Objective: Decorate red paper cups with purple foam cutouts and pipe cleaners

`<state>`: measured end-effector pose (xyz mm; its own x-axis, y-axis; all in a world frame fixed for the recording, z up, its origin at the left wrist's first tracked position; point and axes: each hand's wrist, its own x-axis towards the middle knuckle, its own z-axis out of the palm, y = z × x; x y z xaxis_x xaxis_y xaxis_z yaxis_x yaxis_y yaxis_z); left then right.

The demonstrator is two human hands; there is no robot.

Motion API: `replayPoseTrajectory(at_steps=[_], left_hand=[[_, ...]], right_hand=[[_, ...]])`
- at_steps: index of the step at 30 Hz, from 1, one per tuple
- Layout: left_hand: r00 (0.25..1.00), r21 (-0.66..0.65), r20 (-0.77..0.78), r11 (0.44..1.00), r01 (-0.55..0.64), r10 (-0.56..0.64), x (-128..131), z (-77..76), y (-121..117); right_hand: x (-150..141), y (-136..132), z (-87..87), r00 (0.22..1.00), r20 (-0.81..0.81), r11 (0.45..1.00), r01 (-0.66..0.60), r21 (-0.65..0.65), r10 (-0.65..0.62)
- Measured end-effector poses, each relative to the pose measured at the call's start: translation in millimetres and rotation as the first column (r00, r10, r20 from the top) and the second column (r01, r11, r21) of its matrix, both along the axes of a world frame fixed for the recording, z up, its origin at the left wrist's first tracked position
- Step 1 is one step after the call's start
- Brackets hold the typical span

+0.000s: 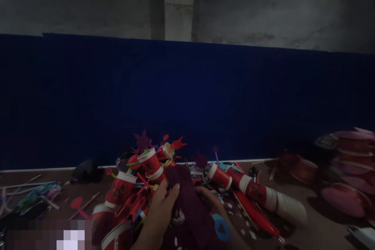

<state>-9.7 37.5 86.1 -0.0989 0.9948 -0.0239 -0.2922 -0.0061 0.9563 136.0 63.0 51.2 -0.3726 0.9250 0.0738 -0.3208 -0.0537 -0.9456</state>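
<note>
My left hand (pixel 159 213) reaches up from the bottom centre, fingers closed on the left edge of a dark maroon sheet of paper (pixel 190 207). My right hand (pixel 209 199) grips the same sheet from the right, its fingers curled over the edge. The sheet hangs down between both hands. Just behind them lies a heap of red paper cups (pixel 146 172) with white rims, coloured straws and cut-out paper flowers.
A lying stack of red and white cups (pixel 263 195) stretches to the right, with a red stick beside it. Pink and red ribbon spools (pixel 351 164) stand at far right. Paper scraps and straws (pixel 35 195) litter the brown table. A dark blue panel (pixel 187 101) rises behind.
</note>
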Motion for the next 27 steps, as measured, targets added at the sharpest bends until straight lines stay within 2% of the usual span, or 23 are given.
replayPoseTrajectory(at_steps=[7, 16, 21, 27], left_hand=[[0.999, -0.010, 0.044, 1.000, 0.029, -0.028, -1.0, 3.2, -0.8], [0.999, -0.029, 0.052, 0.999, 0.017, -0.016, -4.1, 3.5, -0.5], [1.000, -0.031, -0.017, 0.999, 0.006, -0.007, -6.9, 9.6, -1.4], [0.999, -0.057, -0.038, 0.998, 0.037, -0.039, -7.8, 11.4, -2.1]], right_hand=[[0.5, -7.8, 5.5, 1.000, -0.010, 0.997, 0.024, 0.073, -0.023], [4.5, -11.2, 19.6, 0.999, 0.033, 0.999, -0.005, 0.053, 0.003], [4.2, -14.5, 22.2, 0.996, 0.062, 0.998, 0.066, 0.005, -0.066], [4.8, -17.0, 27.9, 0.999, 0.027, 0.996, -0.038, -0.086, 0.041]])
